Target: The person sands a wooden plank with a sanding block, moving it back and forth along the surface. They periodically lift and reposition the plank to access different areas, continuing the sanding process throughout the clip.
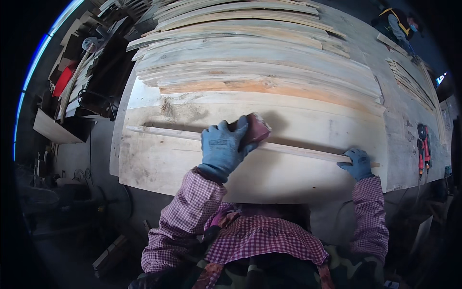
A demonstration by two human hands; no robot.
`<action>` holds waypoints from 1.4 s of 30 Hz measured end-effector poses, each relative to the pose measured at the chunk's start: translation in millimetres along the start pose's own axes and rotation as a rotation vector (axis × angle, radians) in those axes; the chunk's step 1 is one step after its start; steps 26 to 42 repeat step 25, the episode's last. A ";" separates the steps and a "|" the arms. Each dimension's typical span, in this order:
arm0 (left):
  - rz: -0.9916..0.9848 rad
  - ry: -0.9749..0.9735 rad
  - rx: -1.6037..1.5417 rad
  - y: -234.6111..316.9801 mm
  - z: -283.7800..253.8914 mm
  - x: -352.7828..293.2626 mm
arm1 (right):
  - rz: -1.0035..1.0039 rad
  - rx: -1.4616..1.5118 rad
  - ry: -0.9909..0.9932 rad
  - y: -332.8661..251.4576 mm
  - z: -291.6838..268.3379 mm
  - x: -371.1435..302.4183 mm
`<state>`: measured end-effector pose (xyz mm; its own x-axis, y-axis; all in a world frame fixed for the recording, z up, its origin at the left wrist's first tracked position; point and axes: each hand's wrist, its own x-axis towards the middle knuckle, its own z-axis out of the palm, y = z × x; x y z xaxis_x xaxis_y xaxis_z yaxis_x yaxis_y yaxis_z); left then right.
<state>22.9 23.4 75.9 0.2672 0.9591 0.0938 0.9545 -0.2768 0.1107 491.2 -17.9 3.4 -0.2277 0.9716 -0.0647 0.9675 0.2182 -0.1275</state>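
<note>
A long thin wooden strip [298, 150] lies across a wide pale board [159, 164] on the workbench. My left hand [222, 147], in a blue glove, presses a reddish-brown sanding block [256, 128] onto the strip near its middle. My right hand [357, 163], also gloved in blue, holds the strip down close to its right end. Both sleeves are pink checked cloth.
A fanned pile of wooden planks [250, 53] covers the far side of the bench. A red and black power tool [423, 147] lies at the right. Another person [397, 23] stands at the far right corner. Wood offcuts and clutter [72, 82] fill the left side.
</note>
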 end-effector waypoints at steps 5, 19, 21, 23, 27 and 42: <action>0.301 -0.060 -0.157 108.4 20.1 11.5 | 0.005 -0.120 0.137 -0.7 13.6 -9.2; 0.331 0.030 -0.637 61.3 41.2 13.1 | -0.411 0.005 0.086 -186.9 -32.2 79.2; 0.344 0.098 -0.547 9.4 32.9 11.4 | -0.404 -0.028 0.102 -192.9 -40.8 72.6; 0.286 0.103 -0.230 -54.2 16.3 10.1 | -0.407 -0.051 0.143 -192.3 -36.2 63.9; 0.093 -0.110 0.121 -118.5 -0.4 -5.8 | -0.426 -0.038 0.157 -198.6 -32.2 60.6; 0.093 -0.110 0.121 -118.5 -0.4 -5.8 | -0.426 -0.038 0.157 -198.6 -32.2 60.6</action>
